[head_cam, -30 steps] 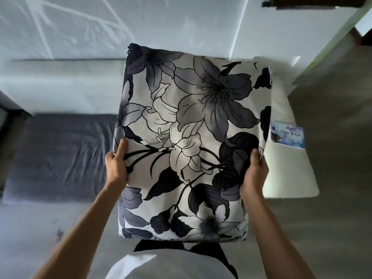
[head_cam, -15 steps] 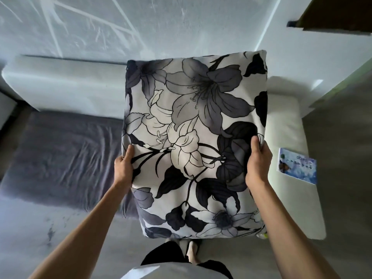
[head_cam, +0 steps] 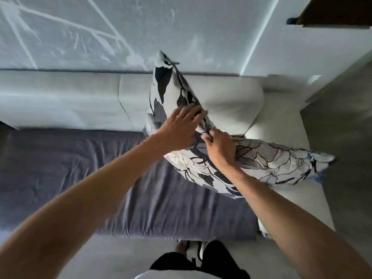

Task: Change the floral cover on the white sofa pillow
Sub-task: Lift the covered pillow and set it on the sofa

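A person sets the floral pillow down at the right end of the sofa, where a second ago it was held up flat in front of the camera by both hands gripping its side edges. The pillow now lies bent across the corner: one half props up against the backrest with a corner poking above it, the other half rests over the sofa's armrest, its lower edge on the grey seat cover. The left hand has let go of the edge and lies on the raised half with fingers spread apart and slightly blurred, apparently in motion. The right hand presses into the fold between the two halves, its fingertips curled into the fabric; whether they pinch a seam or a zip pull cannot be told. The shift from carrying to resting suggests the pillow is being positioned for stripping the cover, which is still fully on; finding the opening appears to be the step in hand
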